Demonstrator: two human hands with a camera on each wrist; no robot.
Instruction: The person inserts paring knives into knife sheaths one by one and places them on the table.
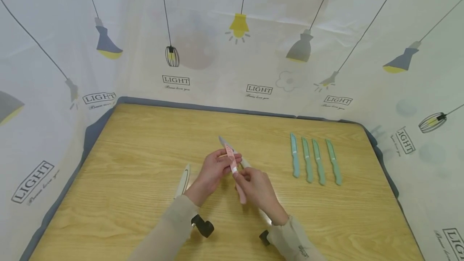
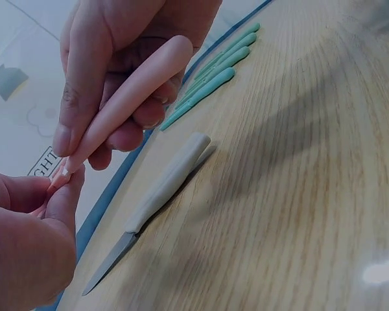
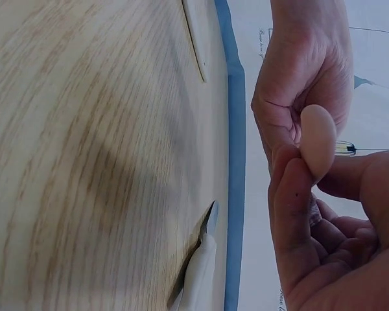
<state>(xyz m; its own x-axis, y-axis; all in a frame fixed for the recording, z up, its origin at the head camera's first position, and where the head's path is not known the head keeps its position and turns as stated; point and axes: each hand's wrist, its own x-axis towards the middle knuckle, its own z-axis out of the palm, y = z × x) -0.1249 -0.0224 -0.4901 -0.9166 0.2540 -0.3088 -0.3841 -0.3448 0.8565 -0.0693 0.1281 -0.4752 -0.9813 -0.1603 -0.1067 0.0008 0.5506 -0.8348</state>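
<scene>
Both hands hold a pink knife [image 1: 241,196] over the middle of the table. My left hand [image 1: 213,169] pinches its pink blade end between thumb and fingers. Thumb and fingers of my right hand [image 1: 259,186] grip the front of the handle, close to a small white band. In the left wrist view the pink handle [image 2: 133,97] slants upward, its rounded butt free. Below the hands, a knife with a white handle [image 2: 168,181] and bare metal blade lies on the table. Beside my left forearm is a long white piece [image 1: 183,181] with a dark outline, partly hidden by the sleeve.
On the right side of the wooden table [image 1: 145,144], a blue knife [image 1: 295,156] and three green knives [image 1: 319,162] lie side by side. A white sheet printed with lamps [image 1: 224,63] hangs around the back and sides, behind the table's blue-grey edging.
</scene>
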